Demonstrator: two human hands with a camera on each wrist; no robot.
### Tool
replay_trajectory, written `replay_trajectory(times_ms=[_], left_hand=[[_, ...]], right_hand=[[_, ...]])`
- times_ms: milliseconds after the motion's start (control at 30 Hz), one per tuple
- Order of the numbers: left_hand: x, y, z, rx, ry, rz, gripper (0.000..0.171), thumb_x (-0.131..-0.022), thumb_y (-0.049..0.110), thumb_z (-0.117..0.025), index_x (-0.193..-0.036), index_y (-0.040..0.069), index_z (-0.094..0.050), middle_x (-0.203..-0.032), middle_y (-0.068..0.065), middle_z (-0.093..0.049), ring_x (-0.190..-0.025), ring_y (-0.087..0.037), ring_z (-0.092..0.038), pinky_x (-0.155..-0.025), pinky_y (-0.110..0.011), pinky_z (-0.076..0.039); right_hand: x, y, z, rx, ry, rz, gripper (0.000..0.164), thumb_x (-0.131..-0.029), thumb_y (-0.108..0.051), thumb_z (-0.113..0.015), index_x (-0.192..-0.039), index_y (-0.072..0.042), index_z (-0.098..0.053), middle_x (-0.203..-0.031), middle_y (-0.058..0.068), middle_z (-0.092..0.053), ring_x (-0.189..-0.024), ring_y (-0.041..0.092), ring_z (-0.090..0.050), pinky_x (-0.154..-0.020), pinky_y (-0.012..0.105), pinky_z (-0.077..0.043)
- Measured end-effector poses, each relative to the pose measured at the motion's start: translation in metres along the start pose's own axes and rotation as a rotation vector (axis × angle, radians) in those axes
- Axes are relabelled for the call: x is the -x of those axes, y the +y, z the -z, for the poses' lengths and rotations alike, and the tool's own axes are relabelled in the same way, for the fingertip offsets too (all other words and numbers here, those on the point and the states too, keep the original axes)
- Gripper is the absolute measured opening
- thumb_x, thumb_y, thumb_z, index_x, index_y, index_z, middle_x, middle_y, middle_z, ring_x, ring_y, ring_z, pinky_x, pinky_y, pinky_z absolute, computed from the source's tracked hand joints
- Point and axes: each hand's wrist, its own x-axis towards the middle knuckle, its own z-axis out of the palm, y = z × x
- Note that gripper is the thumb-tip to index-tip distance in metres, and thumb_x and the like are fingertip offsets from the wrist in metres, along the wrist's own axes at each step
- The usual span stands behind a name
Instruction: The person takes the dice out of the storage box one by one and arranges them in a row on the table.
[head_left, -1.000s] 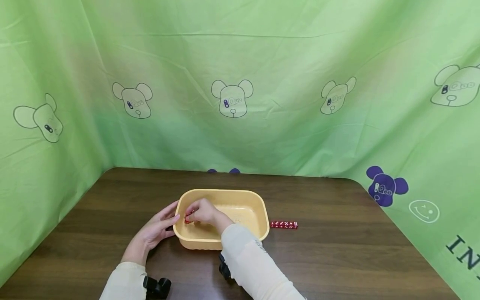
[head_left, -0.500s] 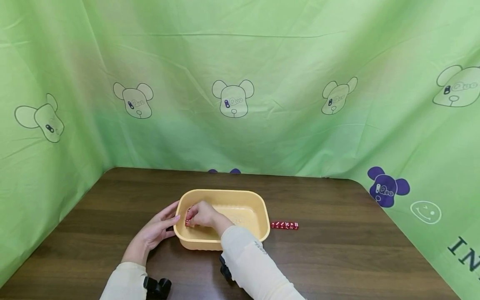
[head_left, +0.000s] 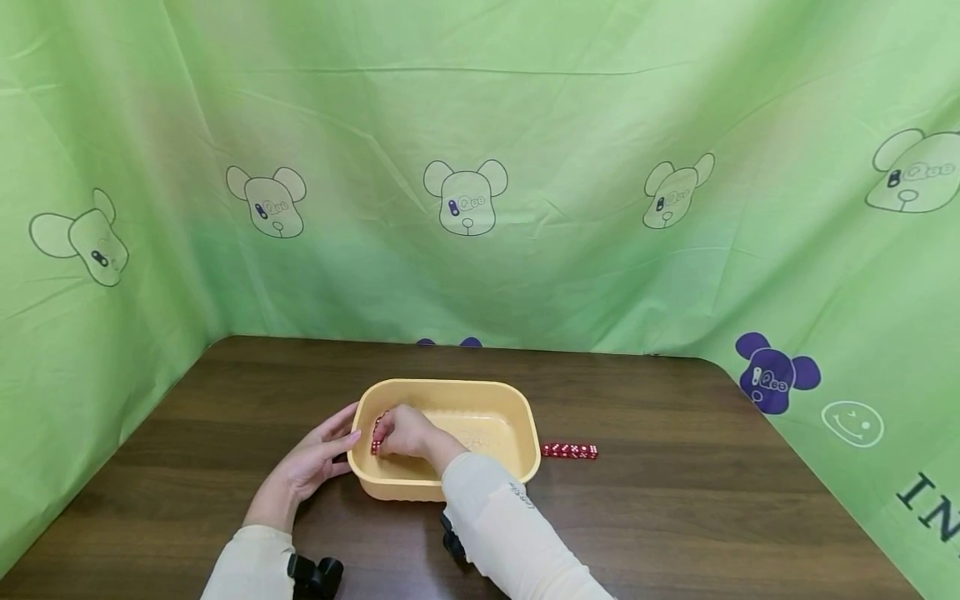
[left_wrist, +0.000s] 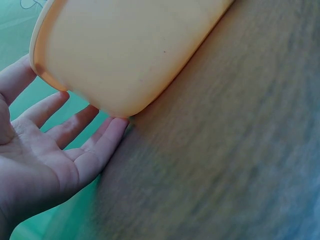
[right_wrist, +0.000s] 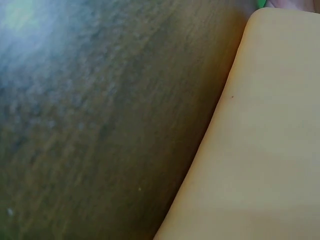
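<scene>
A yellow plastic basin [head_left: 487, 427] stands on the table in the head view. My left hand [head_left: 309, 460] rests against its left end, fingers extended. In the left wrist view those fingers [left_wrist: 107, 142] touch the basin's outer wall. My right hand [head_left: 411, 433] reaches down inside, at the left end, with bent fingers pinching red dice [head_left: 376, 448] with white dots. The fingers hide part of these dice, so I cannot tell how many they hold. The right wrist view shows only the basin's outer side [right_wrist: 270, 130] and the table, not the dice.
A straight row of several red dice [head_left: 570, 451] lies on the dark wooden table [head_left: 675, 508], just right of the basin. Green printed cloth [head_left: 465, 275] hangs behind and along both sides of the table.
My right hand has shifted slightly toward the near side inside the basin, along with the visible dice. My left hand stays against the basin's left end.
</scene>
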Motion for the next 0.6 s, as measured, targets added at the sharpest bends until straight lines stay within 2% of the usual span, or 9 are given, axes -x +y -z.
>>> replay_trajectory(times_ms=[300,600], left_hand=[[0.000,-0.001,0.000,0.010,-0.002,-0.003,0.057,-0.089,0.006,-0.044,-0.138,0.010,-0.016,-0.138,-0.020,-0.017,-0.114,-0.030,-0.034,-0.081,-0.042,-0.040],[0.001,0.000,0.001,0.009,-0.031,-0.017,0.057,-0.090,0.006,-0.043,-0.139,0.008,-0.013,-0.137,-0.023,-0.014,-0.113,-0.031,-0.035,-0.081,-0.042,-0.040]], right_hand=[[0.001,-0.002,0.003,0.037,-0.010,0.008,0.007,-0.066,0.003,-0.068,-0.070,-0.001,-0.065,-0.057,-0.005,-0.055,-0.052,0.003,-0.045,-0.051,0.015,-0.037],[0.005,-0.007,0.015,-0.013,-0.021,0.012,0.008,-0.066,0.006,-0.066,-0.073,0.001,-0.065,-0.059,-0.001,-0.057,-0.050,0.004,-0.045,-0.046,0.016,-0.037]])
